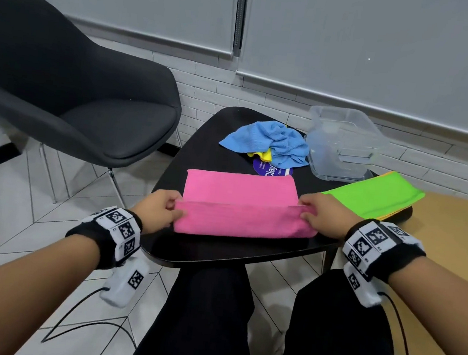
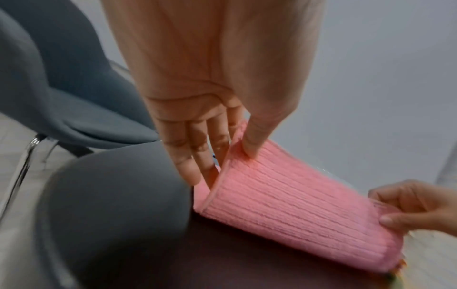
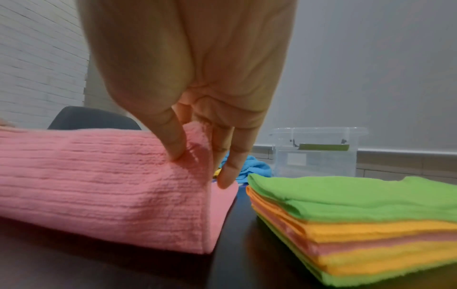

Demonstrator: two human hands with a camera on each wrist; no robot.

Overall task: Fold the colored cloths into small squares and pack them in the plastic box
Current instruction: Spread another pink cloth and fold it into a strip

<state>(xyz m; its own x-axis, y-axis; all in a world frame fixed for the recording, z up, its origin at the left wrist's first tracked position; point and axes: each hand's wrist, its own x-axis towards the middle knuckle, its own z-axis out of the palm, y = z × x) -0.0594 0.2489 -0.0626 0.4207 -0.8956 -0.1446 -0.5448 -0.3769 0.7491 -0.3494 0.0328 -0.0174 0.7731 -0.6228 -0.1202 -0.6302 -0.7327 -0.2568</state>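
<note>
A pink cloth (image 1: 239, 195) lies on the black table (image 1: 219, 251), its near part lifted and folding away from me. My left hand (image 1: 163, 210) pinches the raised edge at its left end, thumb on top of the pink cloth (image 2: 284, 197). My right hand (image 1: 321, 215) pinches the same edge at the right end; thumb and fingers grip the pink cloth (image 3: 111, 181). A stack of cloths with a green one (image 1: 375, 195) on top lies to the right, seen as the stack (image 3: 358, 221). The clear plastic box (image 1: 343, 142) stands at the back right, also as box (image 3: 316, 150).
A crumpled blue cloth (image 1: 268, 143) over a yellow one (image 1: 262, 155) and a blue label (image 1: 271, 169) lies behind the pink cloth. A dark grey chair (image 1: 78, 83) stands left of the table. My legs in black trousers (image 1: 206, 319) are under the near edge.
</note>
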